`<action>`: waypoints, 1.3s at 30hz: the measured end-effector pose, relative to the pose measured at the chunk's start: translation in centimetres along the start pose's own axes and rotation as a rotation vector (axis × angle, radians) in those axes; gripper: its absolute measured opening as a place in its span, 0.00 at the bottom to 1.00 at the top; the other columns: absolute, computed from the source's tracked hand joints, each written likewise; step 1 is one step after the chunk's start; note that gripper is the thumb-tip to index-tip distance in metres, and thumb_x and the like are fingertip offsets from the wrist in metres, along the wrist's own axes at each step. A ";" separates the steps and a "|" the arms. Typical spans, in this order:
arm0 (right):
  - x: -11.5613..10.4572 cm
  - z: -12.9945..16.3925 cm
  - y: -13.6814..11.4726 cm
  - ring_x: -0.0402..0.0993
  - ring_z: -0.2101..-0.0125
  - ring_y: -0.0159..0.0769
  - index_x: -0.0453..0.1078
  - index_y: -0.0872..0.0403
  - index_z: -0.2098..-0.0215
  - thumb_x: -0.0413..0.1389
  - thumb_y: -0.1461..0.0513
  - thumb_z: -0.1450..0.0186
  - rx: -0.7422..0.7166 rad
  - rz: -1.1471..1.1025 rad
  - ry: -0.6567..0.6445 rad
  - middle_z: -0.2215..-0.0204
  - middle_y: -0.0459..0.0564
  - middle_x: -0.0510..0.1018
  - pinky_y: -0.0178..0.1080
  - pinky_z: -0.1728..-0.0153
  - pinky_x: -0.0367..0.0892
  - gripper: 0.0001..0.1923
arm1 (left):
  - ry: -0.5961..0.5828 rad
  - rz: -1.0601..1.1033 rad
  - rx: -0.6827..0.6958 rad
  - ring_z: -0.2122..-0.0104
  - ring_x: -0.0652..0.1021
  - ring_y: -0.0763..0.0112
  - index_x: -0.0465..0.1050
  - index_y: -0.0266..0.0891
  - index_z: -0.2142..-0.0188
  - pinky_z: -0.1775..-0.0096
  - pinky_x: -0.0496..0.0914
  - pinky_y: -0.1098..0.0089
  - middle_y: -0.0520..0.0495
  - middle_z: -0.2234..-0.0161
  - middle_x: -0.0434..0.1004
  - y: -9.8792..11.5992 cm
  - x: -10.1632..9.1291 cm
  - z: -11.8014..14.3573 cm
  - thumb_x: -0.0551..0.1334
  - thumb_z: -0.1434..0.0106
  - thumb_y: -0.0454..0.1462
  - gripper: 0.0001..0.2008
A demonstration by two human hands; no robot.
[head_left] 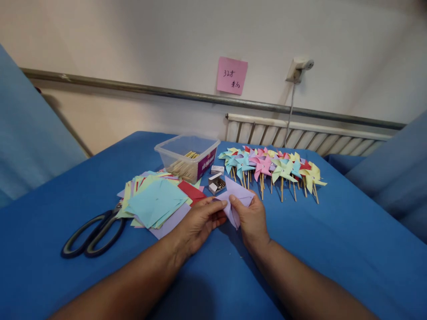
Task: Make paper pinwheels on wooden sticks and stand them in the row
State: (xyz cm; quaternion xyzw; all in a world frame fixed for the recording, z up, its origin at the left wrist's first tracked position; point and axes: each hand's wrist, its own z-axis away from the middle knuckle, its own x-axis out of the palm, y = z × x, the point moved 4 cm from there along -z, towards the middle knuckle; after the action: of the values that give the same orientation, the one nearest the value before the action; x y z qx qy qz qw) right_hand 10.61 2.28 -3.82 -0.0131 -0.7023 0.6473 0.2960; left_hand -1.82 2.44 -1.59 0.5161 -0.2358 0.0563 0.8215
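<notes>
Between my two hands is a purple paper pinwheel (236, 191), its corners partly folded toward the centre, held above the table. My left hand (203, 218) pinches its left side, thumb on top. My right hand (251, 215) grips the right side with the thumb pressed near the middle. Just behind the paper sits a small open box of metal pins (217, 184). To the left lies a stack of coloured paper squares (156, 202), light blue on top, with a red piece (191, 192) at its right edge.
Large dark-handled scissors (95, 233) lie left of the paper stack. A clear plastic tub (176, 153) of wooden sticks stands behind it, near another small box (217, 170). Several finished pinwheels on sticks (262, 165) lie at the back right of the blue-covered table (360, 249).
</notes>
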 end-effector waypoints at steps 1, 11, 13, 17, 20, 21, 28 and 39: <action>0.0 0.1 0.0 0.76 0.70 0.34 0.68 0.57 0.61 0.66 0.60 0.50 -0.009 0.010 -0.003 0.69 0.47 0.80 0.38 0.65 0.71 0.20 | -0.005 0.018 -0.001 0.71 0.76 0.72 0.73 0.36 0.68 0.63 0.70 0.69 0.49 0.72 0.76 -0.1 0.1 0.0 0.68 0.48 0.35 0.09; 0.5 0.7 0.6 0.75 0.73 0.34 0.68 0.54 0.63 0.68 0.60 0.51 0.134 -0.122 -0.094 0.71 0.45 0.79 0.38 0.69 0.71 0.20 | 0.137 -0.013 0.084 0.70 0.78 0.68 0.74 0.34 0.60 0.63 0.71 0.67 0.45 0.68 0.79 0.0 -0.3 0.0 0.70 0.53 0.32 0.18; 0.5 0.7 0.6 0.74 0.74 0.33 0.68 0.54 0.63 0.67 0.60 0.50 0.140 -0.131 -0.121 0.72 0.44 0.79 0.37 0.70 0.70 0.19 | 0.151 -0.028 0.084 0.71 0.78 0.67 0.73 0.34 0.60 0.65 0.71 0.68 0.45 0.70 0.79 0.1 -0.3 0.0 0.70 0.53 0.32 0.18; 0.4 0.7 -0.2 0.73 0.72 0.32 0.67 0.54 0.61 0.65 0.60 0.47 0.073 -0.111 -0.157 0.71 0.45 0.78 0.36 0.69 0.69 0.17 | 0.142 -0.009 0.082 0.72 0.78 0.66 0.74 0.33 0.62 0.66 0.72 0.67 0.45 0.70 0.79 0.6 -0.6 -0.1 0.69 0.53 0.31 0.17; 0.2 0.7 -1.2 0.73 0.68 0.32 0.66 0.52 0.56 0.62 0.62 0.44 -0.055 -0.039 -0.173 0.66 0.47 0.77 0.36 0.66 0.68 0.18 | 0.125 0.041 0.085 0.70 0.79 0.65 0.74 0.33 0.62 0.65 0.73 0.66 0.43 0.68 0.80 1.4 -1.0 -0.3 0.68 0.52 0.31 0.16; 0.1 0.8 -1.5 0.73 0.66 0.33 0.66 0.51 0.54 0.61 0.63 0.44 -0.102 -0.012 -0.177 0.62 0.48 0.76 0.36 0.65 0.67 0.20 | 0.122 0.057 0.083 0.70 0.79 0.65 0.74 0.33 0.62 0.65 0.73 0.66 0.43 0.68 0.80 1.6 -1.2 -0.3 0.68 0.52 0.31 0.16; 0.3 1.4 -3.0 0.59 0.42 0.43 0.73 0.46 0.56 0.60 0.66 0.45 -0.412 0.358 -0.336 0.41 0.49 0.60 0.47 0.46 0.60 0.18 | 0.101 0.163 0.036 0.69 0.78 0.67 0.75 0.33 0.62 0.64 0.74 0.68 0.45 0.66 0.80 2.4 -2.0 -0.6 0.67 0.49 0.30 0.13; 0.2 0.8 -3.0 0.59 0.42 0.43 0.75 0.51 0.71 0.63 0.58 0.42 -0.326 0.339 -0.358 0.46 0.51 0.66 0.48 0.41 0.51 0.05 | 0.090 0.016 0.093 0.71 0.78 0.68 0.74 0.35 0.61 0.66 0.72 0.69 0.46 0.70 0.79 2.3 -1.4 -0.2 0.68 0.52 0.31 0.16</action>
State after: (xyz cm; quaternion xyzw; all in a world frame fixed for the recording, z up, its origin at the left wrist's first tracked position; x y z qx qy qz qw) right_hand 11.15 1.13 -0.99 -0.0631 -0.8259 0.5581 0.0491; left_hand -3.73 3.88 -0.43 0.5489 -0.1999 0.0969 0.8058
